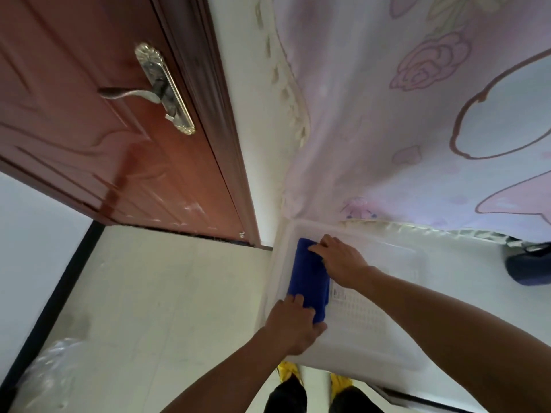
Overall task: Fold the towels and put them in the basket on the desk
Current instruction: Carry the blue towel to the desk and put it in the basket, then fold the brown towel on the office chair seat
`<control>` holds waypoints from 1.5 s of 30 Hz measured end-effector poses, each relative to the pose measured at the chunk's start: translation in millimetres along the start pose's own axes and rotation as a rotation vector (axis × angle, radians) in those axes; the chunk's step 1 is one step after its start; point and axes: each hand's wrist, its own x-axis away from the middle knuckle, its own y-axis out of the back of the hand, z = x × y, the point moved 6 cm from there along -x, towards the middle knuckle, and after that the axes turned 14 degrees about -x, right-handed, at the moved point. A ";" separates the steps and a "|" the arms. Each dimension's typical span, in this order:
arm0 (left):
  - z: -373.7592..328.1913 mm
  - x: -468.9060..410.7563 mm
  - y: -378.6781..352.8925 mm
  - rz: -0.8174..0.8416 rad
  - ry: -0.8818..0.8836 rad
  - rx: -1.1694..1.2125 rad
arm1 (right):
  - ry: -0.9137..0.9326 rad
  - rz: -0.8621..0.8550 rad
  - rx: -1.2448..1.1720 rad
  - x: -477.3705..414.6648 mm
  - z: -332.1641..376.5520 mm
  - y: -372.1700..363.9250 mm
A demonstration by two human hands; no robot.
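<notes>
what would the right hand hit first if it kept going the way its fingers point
The right hand holds the blue towel; pushing on, it would likely cross the towel's end and meet the basket at its left wall. Depth is unclear.

1. No word, number or brand can be read anywhere in the view.
2. The only label is a small white sticker (338,294) on the perforated floor of the white plastic basket (387,338), just beside the folded blue towel (310,275). Its dark print is too small and blurred to make out.
</notes>
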 end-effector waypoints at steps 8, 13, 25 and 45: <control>-10.4 30.3 1.6 -0.133 0.128 0.050 | 0.010 0.168 -0.027 -7.4 -2.7 8.0; -16.5 100.9 5.7 -0.461 0.404 0.249 | 0.238 -0.087 0.024 11.8 46.2 55.6; -52.9 367.7 -186.5 -0.229 1.226 0.557 | 0.991 0.186 0.288 183.9 307.7 -82.6; -320.3 806.4 -560.3 -0.121 1.973 1.081 | 1.599 0.609 0.644 644.9 620.4 -486.0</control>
